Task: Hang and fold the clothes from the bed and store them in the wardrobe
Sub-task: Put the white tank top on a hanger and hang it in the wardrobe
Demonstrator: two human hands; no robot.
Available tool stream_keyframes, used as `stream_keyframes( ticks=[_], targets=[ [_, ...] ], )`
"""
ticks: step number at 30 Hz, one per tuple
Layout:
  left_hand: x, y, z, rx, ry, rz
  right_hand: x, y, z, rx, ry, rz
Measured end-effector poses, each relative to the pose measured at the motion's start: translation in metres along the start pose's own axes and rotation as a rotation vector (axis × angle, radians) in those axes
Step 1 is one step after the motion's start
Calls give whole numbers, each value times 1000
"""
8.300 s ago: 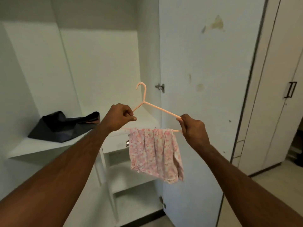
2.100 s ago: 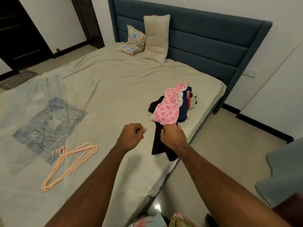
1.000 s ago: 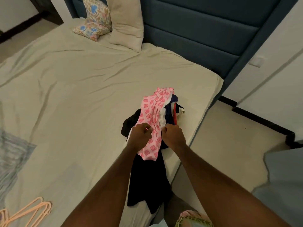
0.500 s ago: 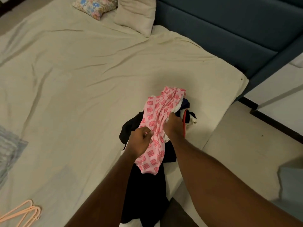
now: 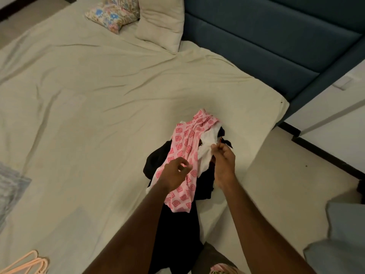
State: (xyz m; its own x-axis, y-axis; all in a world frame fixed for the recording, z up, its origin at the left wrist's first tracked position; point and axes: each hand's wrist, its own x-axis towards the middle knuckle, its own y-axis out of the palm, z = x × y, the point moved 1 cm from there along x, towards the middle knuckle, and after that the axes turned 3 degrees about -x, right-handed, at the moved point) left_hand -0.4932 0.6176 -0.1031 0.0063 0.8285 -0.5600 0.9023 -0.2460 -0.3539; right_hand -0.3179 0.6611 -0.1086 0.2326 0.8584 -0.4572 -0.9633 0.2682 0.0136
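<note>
— Pink-patterned garment (image 5: 183, 155), where is it lying?
— On top of the clothes pile (image 5: 177, 175) at the bed's (image 5: 98, 115) right edge, draped over a black garment (image 5: 156, 161).
— And the right hand (image 5: 224, 165)?
— Half a second ago it was buried in the pile; now it has lifted and its grip pinches a white garment (image 5: 206, 149), just right of the pink one.
— Left hand (image 5: 175, 175)?
— It held the pink cloth before. Now its grip is released, fingers loosely curled above it.
— Hangers (image 5: 29, 264)?
— Far left of the pile, on the bed.

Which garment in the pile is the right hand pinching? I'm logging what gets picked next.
The white garment, pinched by the right hand beside the pink patterned garment; the black clothes lie underneath.
</note>
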Motion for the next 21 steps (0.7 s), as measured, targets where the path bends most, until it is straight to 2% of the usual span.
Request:
stream_keyframes(
  ticks=[5,8,10,12,18,21],
  targets=[
    [-10,12,-44,-122,214,-86,-35,7,68,-90,-210,175],
    [-18,12,-56,-159,251,-85,-54,-4,94,166,-187,144],
    [-24,8,-52,-106,214,-28,-66,-13,112,318,-146,95],
    [-32,4,-48,-38,167,44,-76,-18,132,332,-151,94],
    [-55,5,-56,-155,110,196,-114,-22,186,208,-268,85],
    [-69,10,-58,-17,141,142,-133,-10,187,-158,-277,84]
  ],
)
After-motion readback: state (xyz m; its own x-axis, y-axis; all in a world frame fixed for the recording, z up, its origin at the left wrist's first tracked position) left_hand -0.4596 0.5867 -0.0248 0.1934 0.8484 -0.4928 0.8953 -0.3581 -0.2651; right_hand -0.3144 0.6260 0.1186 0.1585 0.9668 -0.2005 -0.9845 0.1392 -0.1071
